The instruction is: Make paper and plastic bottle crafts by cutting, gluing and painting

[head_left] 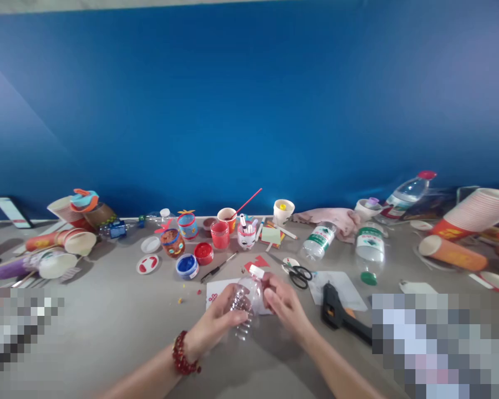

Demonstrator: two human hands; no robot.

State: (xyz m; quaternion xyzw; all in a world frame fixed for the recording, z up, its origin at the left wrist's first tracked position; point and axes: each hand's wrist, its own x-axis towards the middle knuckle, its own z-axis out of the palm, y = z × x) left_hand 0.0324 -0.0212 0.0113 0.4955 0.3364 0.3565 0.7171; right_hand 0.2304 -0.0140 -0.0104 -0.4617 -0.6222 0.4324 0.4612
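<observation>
A clear, ribbed plastic bottle (254, 291) with a white cap (256, 271) is held in front of me, tilted. My left hand (222, 316), a red beaded bracelet at its wrist, wraps round the bottle's ribbed body. The curled fingers of my right hand (283, 302) grip the bottle's shoulder just below the cap; some fingertips are hidden. Under the bottle lies a white sheet (214, 290) with a small red pattern. Red paper scraps (256, 261) lie just behind the cap, and black-handled scissors (298, 275) rest to the right of them.
A black glue gun (335, 307) lies right of my right hand. Open blue paint (187, 266) and red paint (203, 254) stand behind my left hand. Labelled water bottles (370, 249), paper cups (453, 255) and a pink cloth (336, 219) are on the right. A blue wall (249, 111) closes off the back.
</observation>
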